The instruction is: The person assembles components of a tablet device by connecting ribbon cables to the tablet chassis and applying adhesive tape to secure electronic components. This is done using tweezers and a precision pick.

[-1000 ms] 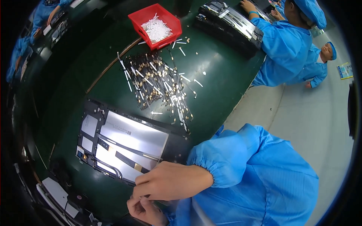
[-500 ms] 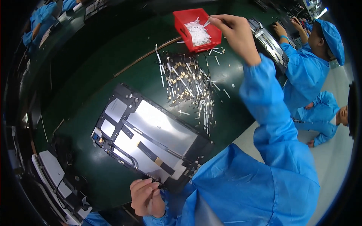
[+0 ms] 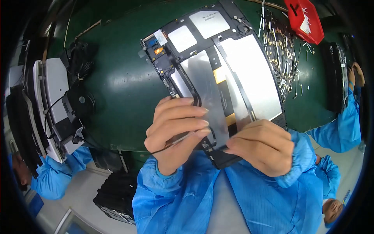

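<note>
With the device panel (image 3: 259, 74) at 12 o'clock, the left hand (image 3: 175, 126) grip pinched a thin strip (image 3: 173, 144) at its 7 o'clock edge, the right hand (image 3: 265, 147) grip was indeterminable, and table (image 3: 120, 89) room extended toward 9 o'clock.

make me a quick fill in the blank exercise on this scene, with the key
The bin at the upper right is coloured ____.
The strips inside it are coloured ____.
A thin strip is pinched in the person's ____ hand.
The tabletop behind the open device is coloured ____.

Missing words: red; white; left; green.
</note>
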### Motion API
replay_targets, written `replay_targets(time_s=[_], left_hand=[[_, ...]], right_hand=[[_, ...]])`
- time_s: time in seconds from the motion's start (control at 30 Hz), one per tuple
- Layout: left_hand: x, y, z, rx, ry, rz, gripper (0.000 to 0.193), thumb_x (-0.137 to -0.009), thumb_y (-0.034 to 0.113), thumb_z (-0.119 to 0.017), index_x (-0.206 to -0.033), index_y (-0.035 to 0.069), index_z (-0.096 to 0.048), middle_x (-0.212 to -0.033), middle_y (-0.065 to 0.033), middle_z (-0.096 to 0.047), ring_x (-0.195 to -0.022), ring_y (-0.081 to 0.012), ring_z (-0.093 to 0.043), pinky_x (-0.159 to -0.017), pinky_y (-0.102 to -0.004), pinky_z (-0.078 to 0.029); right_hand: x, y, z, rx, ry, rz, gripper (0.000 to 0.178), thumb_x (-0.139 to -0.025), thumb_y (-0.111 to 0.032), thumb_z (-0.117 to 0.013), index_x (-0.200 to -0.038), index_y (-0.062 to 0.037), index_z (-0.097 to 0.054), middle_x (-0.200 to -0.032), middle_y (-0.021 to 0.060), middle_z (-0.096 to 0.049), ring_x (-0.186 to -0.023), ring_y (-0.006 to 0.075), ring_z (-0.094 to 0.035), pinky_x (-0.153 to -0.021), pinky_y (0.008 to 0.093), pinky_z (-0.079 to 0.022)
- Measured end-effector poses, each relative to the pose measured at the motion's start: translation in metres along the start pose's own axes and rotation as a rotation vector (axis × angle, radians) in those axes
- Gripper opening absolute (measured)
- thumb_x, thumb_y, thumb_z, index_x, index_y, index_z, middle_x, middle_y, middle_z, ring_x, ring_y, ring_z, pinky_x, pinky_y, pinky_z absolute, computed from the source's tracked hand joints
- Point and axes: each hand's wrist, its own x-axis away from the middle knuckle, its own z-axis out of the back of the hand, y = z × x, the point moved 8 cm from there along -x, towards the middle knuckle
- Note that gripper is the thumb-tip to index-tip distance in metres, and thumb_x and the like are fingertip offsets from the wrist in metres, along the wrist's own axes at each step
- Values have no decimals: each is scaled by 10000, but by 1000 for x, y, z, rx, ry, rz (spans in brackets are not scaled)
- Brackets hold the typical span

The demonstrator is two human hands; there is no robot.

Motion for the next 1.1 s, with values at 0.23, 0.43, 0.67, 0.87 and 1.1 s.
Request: replay_targets(time_s=[0.23,0.43,0.67,0.87,1.1], left_hand=[[4,-2,4,1,40,-32,178,-636,60,-783,-794,84,-702,-863,-57,-699,-947,-235,-616,-917,-375,-392],[5,-4,3,17,58,-18,158,-653,76,-780,-789,89,-700,-853,-46,-700,-940,-232,-617,-908,-378,-397],[-7,7,5,-112,18,-62,160,-645,104,-783,-788,108,-713,-871,-22,-696,-950,-216,-610,-961,-384,-347],[-27,11,-12,-420,-135,-118,101,-672,134,-758,-763,167,-726,-916,41,-679,-1009,-172,-570,-1012,-374,-262],[-29,7,-13,-423,-168,-56,108,-652,83,-765,-749,116,-730,-913,-1,-698,-1012,-199,-572,-990,-391,-292]], right_hand=[[5,-4,-19,174,-23,55,266,-583,-96,-655,-838,-22,-671,-853,63,-587,-777,193,-576,-649,292,-482],[5,-7,-25,262,-61,111,293,-568,-109,-647,-851,-39,-673,-876,45,-579,-775,183,-560,-652,290,-478],[7,-9,-28,312,-90,172,302,-575,-122,-643,-864,-39,-672,-900,33,-587,-784,184,-553,-646,289,-467],[8,-10,-31,312,-95,186,296,-577,-118,-647,-862,-42,-673,-895,30,-582,-780,183,-549,-637,287,-460],[9,-9,-31,316,-97,173,285,-588,-113,-663,-866,-50,-674,-889,24,-578,-784,178,-544,-633,288,-452]])
